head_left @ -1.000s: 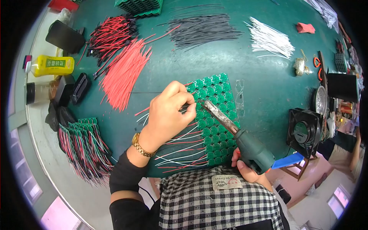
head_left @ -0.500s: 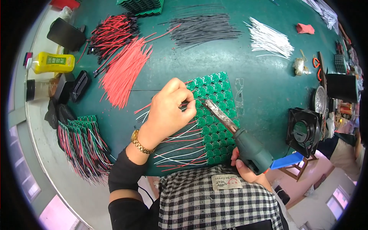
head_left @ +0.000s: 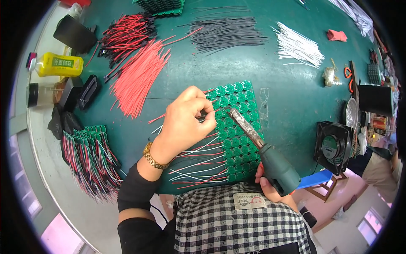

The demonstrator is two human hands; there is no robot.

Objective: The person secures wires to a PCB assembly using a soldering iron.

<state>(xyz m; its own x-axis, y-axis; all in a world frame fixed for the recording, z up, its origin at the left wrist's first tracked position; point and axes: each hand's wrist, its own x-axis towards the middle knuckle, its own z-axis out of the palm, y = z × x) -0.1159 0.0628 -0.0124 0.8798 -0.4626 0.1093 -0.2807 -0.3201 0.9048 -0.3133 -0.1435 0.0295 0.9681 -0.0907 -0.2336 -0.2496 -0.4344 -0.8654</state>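
A panel of round green circuit boards (head_left: 241, 146) lies flat on the bench in front of me. Red and white wires (head_left: 196, 169) stick out from its left side. Over the panel's left edge, my left hand (head_left: 186, 116) is closed in a pinch on a thin dark wire (head_left: 201, 116); its far end is hidden by the fingers. My right hand (head_left: 270, 186) is wrapped around the green handle of a soldering iron (head_left: 277, 169), low at the right. The iron's tip is over the upper part of the panel, just right of my left fingertips.
Red wires (head_left: 139, 80), black wires (head_left: 228, 34) and white wires (head_left: 299, 45) lie in bundles farther back. Wired boards (head_left: 91, 161) are piled at the left, near a yellow bottle (head_left: 59, 64). A fan (head_left: 334, 146) and a metal dish (head_left: 350, 112) stand at the right.
The soldering iron's tip has shifted slightly right and away from my left fingertips. My left hand keeps its pinch in nearly the same place. The whole view has moved a little.
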